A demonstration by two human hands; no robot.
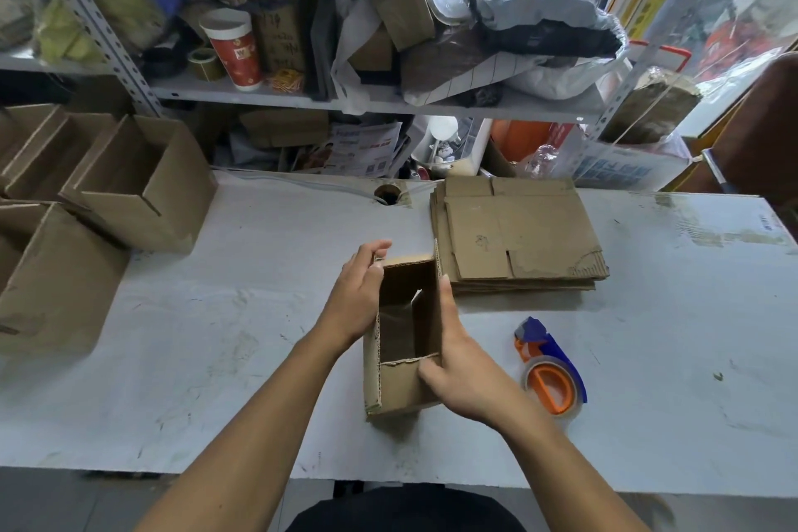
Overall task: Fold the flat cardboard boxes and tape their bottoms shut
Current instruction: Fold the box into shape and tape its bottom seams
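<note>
**Two hands holding an opened box at mid-worktop**

Two hands are gripping a single small cardboard box (pixel 403 341), which is standing near the front centre of the white worktop (pixel 216 359) with its open end facing up towards the camera. The left hand (pixel 358 298) is lying against the box's left wall, fingers reaching to the far top corner and curling over the flap edge there. The right hand (pixel 464 376) is clasping the near right side, thumb running along the right wall and fingers wrapping onto the near flap. Inside, the bottom is looking closed, with a glossy strip (apparently tape) showing across it.

A stack of flat boxes (pixel 518 233) is lying just beyond and to the right of the held box, apart from it. A tape dispenser (pixel 550 367) in blue and orange, carrying a clear roll, is resting on the worktop just to the right of the right hand, not touching it.

Several assembled boxes (pixel 142 186) are standing open-topped along the left edge of the worktop, well apart from the hands. Behind the worktop a metal shelf (pixel 259 93) is carrying a red paper cup (pixel 233 48), bags and more cardboard.
</note>
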